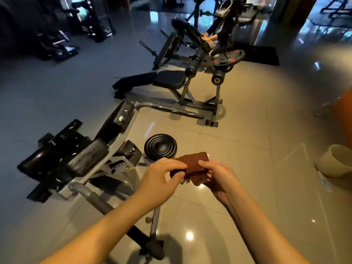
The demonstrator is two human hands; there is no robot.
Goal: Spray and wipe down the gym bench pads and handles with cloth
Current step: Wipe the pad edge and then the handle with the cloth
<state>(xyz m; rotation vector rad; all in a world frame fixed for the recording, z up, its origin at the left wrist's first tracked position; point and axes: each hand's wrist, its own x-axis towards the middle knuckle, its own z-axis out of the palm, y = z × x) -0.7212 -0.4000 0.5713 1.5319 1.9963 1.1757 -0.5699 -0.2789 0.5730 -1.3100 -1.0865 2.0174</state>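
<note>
A dark reddish-brown cloth point(192, 162) is folded small and held in front of me over the tiled floor. My left hand point(162, 174) pinches its left edge and my right hand point(217, 176) grips its right side. To the left, low on the floor, stands a grey-framed gym machine point(118, 180) with worn black pads point(87, 159) and a padded handle bar point(99, 201). Farther off sits a black sit-up bench point(167, 80) with foam rollers point(191, 68). No spray bottle is in view.
A black weight plate point(160, 148) lies flat on the floor just beyond my hands. A pale bucket point(335, 162) stands at the right edge. A person in dark clothes point(222, 33) works at another machine at the back. Racks of equipment fill the far left.
</note>
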